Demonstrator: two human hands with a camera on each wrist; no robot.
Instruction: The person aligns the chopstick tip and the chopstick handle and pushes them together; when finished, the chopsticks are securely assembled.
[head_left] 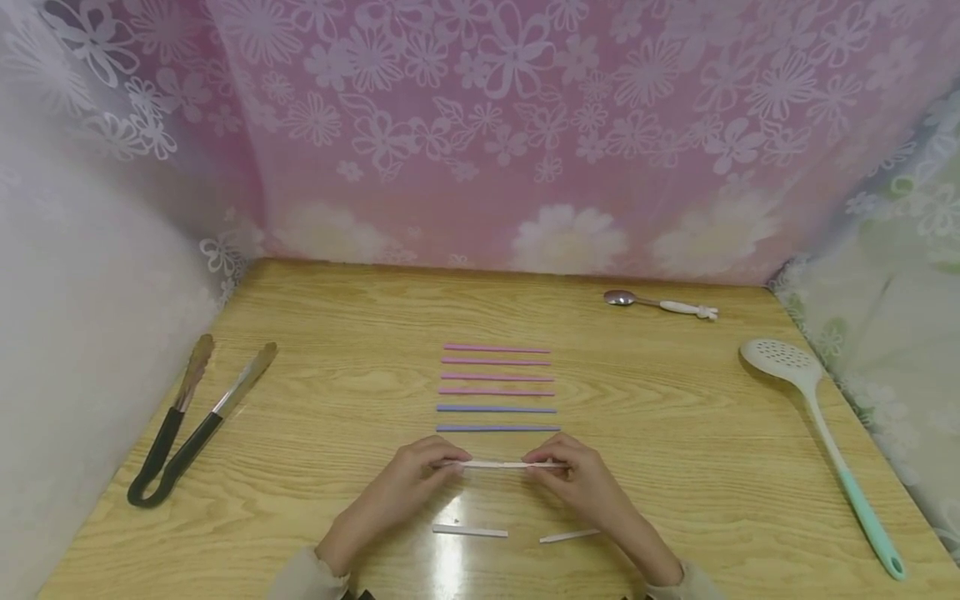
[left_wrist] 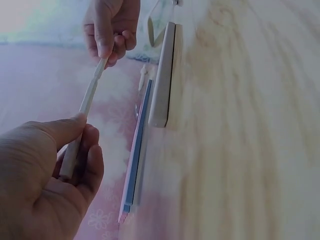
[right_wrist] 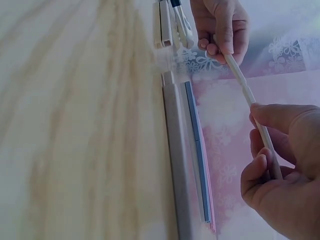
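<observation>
My left hand (head_left: 408, 477) and right hand (head_left: 581, 482) hold one white chopstick (head_left: 493, 464) level between them, thumb and fingers pinching it near either end. A stepped joint between its two halves shows between the hands in the left wrist view, where the chopstick (left_wrist: 89, 97) slants up to the right hand. Nearer me on the table lie two loose white chopstick halves, a left piece (head_left: 470, 531) and a right piece (head_left: 567, 537) partly hidden by my right wrist. Just beyond the hands are two blue chopsticks, a farther one (head_left: 497, 409) and a nearer one (head_left: 498, 428).
Several pink chopsticks (head_left: 497, 377) lie in parallel behind the blue ones. Black-handled tongs (head_left: 198, 433) rest spread at the left. A spoon (head_left: 660, 304) with a white handle lies at the back right, and a slotted skimmer (head_left: 825, 425) along the right edge. Floral curtains (head_left: 480, 125) surround the table.
</observation>
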